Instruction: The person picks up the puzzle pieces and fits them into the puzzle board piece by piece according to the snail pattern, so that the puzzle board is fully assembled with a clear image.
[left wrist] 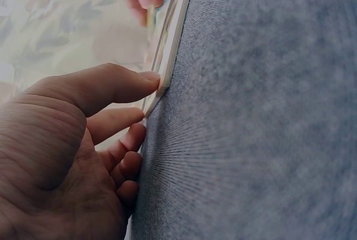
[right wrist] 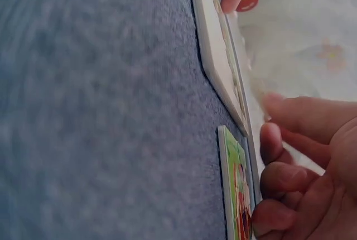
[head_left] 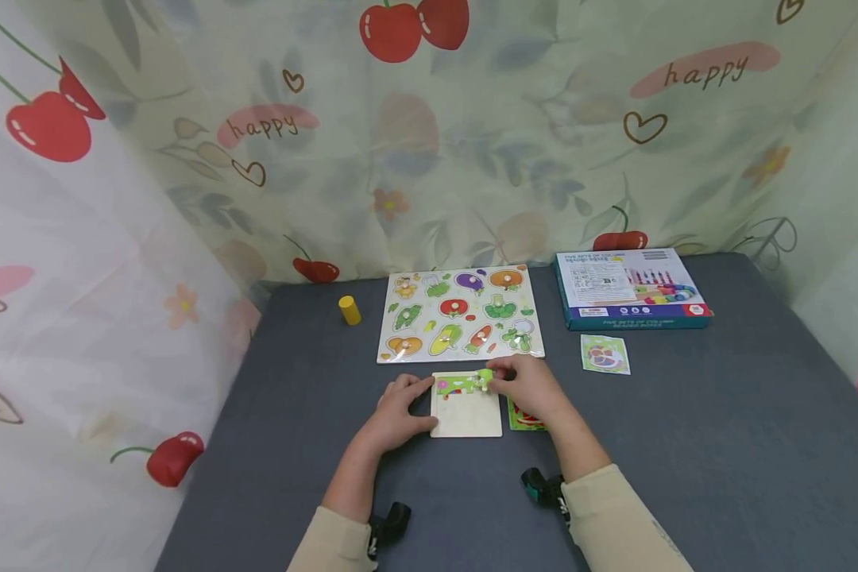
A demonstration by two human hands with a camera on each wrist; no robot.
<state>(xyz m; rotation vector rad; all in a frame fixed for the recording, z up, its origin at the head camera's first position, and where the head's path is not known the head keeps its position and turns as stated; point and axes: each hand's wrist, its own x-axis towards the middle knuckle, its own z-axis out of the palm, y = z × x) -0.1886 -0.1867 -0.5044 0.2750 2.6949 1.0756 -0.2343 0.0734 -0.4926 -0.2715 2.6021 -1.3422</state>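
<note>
A square, pale wooden puzzle tray [head_left: 466,419] lies in front of the person, with colourful green puzzle pieces [head_left: 452,386] along its far side. My left hand [head_left: 397,413] is at the tray's left side, its index finger by the far corner and its thumb by the near one. In the left wrist view the thumb [left wrist: 125,86] touches the tray's edge. My right hand [head_left: 527,385] pinches a bright green puzzle piece [head_left: 484,376] over the far right corner. Partly under the right forearm lies a green and red picture puzzle [head_left: 525,418].
Behind the tray lies a white board of vegetable pictures [head_left: 418,305]. A yellow cylinder [head_left: 349,311] stands at its left. To the right are a blue-edged game box [head_left: 633,290] and a small picture card [head_left: 604,354]. A patterned cloth [head_left: 465,159] hangs behind the table.
</note>
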